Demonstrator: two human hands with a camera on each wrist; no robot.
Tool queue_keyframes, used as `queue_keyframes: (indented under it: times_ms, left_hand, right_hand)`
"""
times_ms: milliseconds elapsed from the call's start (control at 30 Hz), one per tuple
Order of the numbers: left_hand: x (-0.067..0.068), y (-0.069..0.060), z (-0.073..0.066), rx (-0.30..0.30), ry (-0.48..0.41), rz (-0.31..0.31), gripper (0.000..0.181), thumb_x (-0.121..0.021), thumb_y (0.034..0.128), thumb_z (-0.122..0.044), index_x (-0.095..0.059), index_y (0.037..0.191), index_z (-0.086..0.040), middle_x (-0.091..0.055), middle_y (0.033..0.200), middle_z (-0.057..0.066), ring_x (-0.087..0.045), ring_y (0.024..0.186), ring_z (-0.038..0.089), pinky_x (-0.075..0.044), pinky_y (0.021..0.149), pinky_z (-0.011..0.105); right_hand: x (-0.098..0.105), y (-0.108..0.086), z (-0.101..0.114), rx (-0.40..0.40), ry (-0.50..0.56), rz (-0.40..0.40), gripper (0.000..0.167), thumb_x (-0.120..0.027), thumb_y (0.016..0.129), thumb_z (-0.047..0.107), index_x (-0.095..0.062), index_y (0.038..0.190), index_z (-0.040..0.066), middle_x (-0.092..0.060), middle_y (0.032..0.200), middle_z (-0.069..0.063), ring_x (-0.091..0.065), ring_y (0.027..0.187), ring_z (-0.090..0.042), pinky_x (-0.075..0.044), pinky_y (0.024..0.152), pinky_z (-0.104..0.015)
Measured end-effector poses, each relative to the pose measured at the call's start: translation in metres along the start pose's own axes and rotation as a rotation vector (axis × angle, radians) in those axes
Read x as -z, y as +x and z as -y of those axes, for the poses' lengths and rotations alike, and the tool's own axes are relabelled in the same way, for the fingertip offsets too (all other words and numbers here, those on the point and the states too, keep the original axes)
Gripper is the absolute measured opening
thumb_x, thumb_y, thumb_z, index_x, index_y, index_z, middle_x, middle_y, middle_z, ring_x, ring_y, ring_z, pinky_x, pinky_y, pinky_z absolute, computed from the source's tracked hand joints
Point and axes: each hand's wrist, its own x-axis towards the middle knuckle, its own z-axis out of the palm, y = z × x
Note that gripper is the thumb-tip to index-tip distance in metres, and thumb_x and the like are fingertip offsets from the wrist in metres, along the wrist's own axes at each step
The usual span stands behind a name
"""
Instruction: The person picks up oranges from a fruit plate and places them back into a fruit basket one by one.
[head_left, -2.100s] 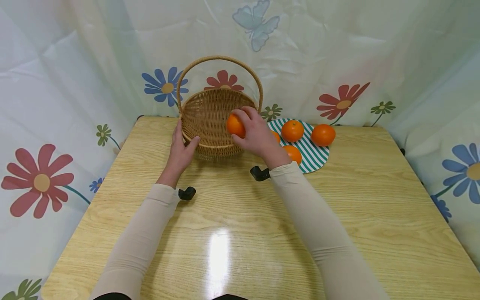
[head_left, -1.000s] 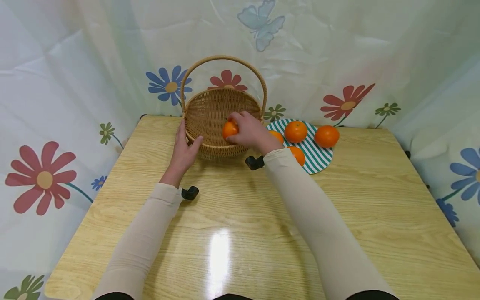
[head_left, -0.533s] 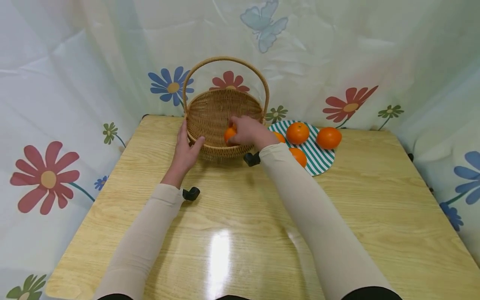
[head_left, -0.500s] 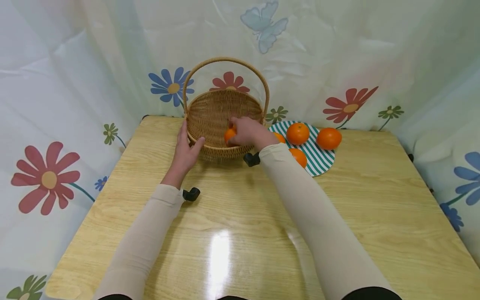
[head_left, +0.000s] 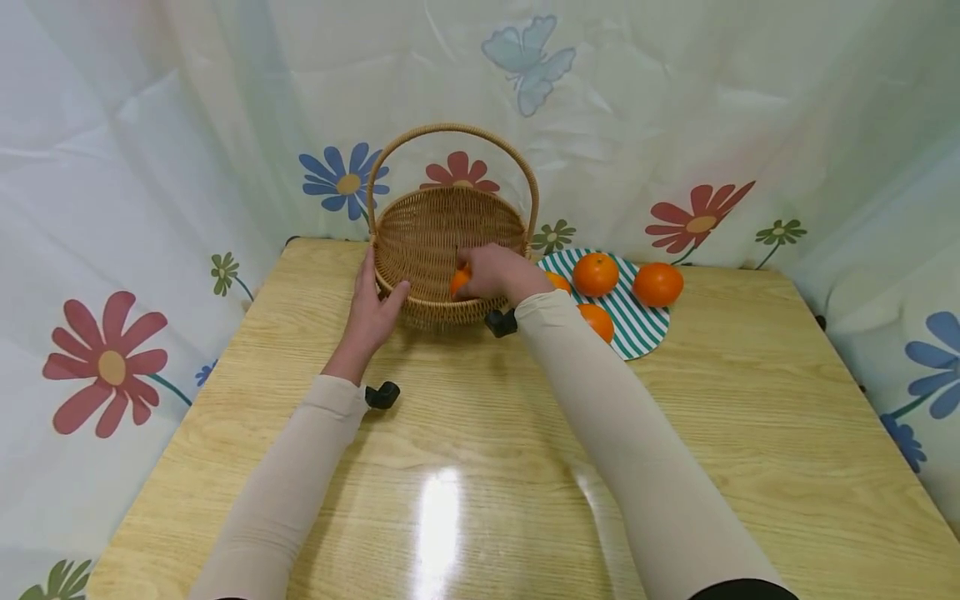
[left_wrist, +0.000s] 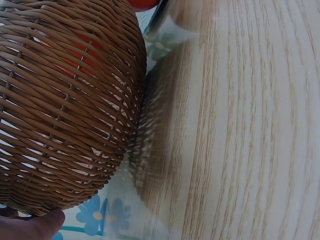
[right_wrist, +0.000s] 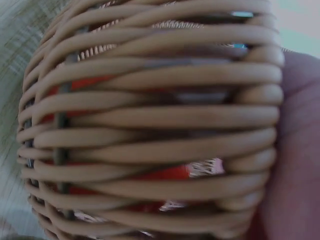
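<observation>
A wicker basket (head_left: 427, 225) with a tall arched handle stands at the back of the table. My left hand (head_left: 367, 312) rests against its left side, thumb spread towards the front and fingers lying along the outside. In the left wrist view, the thumb (left_wrist: 42, 225) touches the woven wall. Reaching over the basket's front right rim, my right hand (head_left: 495, 273) holds an orange (head_left: 459, 283) low inside it. The fingers partly cover that fruit. Through the weave in the right wrist view, red-orange patches show, blurred.
Right of the basket lies a round green-and-white striped mat (head_left: 641, 333). Several oranges are on it, one at its back (head_left: 596, 274) and one at its right edge (head_left: 657, 285). A flowered curtain (head_left: 600, 150) hangs behind the wooden table (head_left: 480, 417).
My right hand has moved down and slightly inward, lowering the orange deeper into the basket. The left hand has stayed at the basket's side. The head view has shifted slightly.
</observation>
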Motion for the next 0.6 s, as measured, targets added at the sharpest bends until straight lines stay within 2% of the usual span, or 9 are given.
queue_keyframes:
  times_ms: [133, 300, 400, 533, 600]
  left_hand:
    - [0.001, 0.0, -0.002, 0.008, -0.008, 0.004, 0.091, -0.049, 0.0907, -0.063, 0.009, 0.155, -0.036, 0.005, 0.164, 0.0, -0.011, 0.15, 0.032, -0.035, 0.111, 0.052]
    - [0.001, 0.0, -0.004, 0.012, 0.002, 0.001, 0.091, -0.05, 0.0912, -0.062, 0.008, 0.156, -0.034, 0.004, 0.164, 0.001, -0.013, 0.149, 0.033, -0.033, 0.112, 0.053]
    - [0.001, 0.0, -0.003, 0.004, 0.02, -0.008, 0.09, -0.05, 0.0922, -0.059, 0.007, 0.156, -0.033, 0.003, 0.164, 0.001, -0.013, 0.149, 0.033, -0.028, 0.114, 0.055]
    - [0.001, 0.0, -0.002, -0.002, 0.039, -0.014, 0.09, -0.05, 0.0925, -0.058, 0.007, 0.157, -0.029, 0.002, 0.164, 0.003, -0.009, 0.15, 0.032, -0.022, 0.116, 0.057]
    - [0.001, 0.0, -0.002, 0.005, 0.037, -0.009, 0.091, -0.05, 0.0922, -0.059, 0.007, 0.157, -0.028, 0.002, 0.164, 0.003, -0.008, 0.15, 0.032, -0.022, 0.116, 0.057]
  right_hand:
    - [0.003, -0.002, 0.0, 0.008, -0.015, 0.018, 0.056, -0.064, 0.09, 0.043, -0.05, 0.139, 0.02, -0.06, 0.122, -0.007, -0.056, 0.101, -0.025, -0.047, 0.087, -0.039]
    - [0.008, -0.006, -0.002, 0.028, -0.011, 0.028, 0.053, -0.058, 0.094, 0.039, -0.049, 0.143, 0.018, -0.053, 0.142, -0.006, -0.051, 0.125, -0.027, -0.042, 0.104, -0.043]
    - [0.01, -0.008, -0.004, 0.04, -0.009, 0.024, 0.054, -0.057, 0.095, 0.039, -0.047, 0.144, 0.018, -0.046, 0.149, -0.005, -0.045, 0.134, -0.028, -0.038, 0.109, -0.044]
    - [0.009, -0.013, -0.009, 0.054, -0.011, -0.004, 0.054, -0.056, 0.096, 0.04, -0.046, 0.145, 0.02, -0.049, 0.147, -0.005, -0.05, 0.13, -0.028, -0.041, 0.107, -0.044]
    - [0.008, -0.016, -0.012, 0.058, 0.01, -0.027, 0.054, -0.056, 0.096, 0.039, -0.046, 0.145, 0.02, -0.059, 0.136, -0.005, -0.06, 0.115, -0.027, -0.045, 0.101, -0.042]
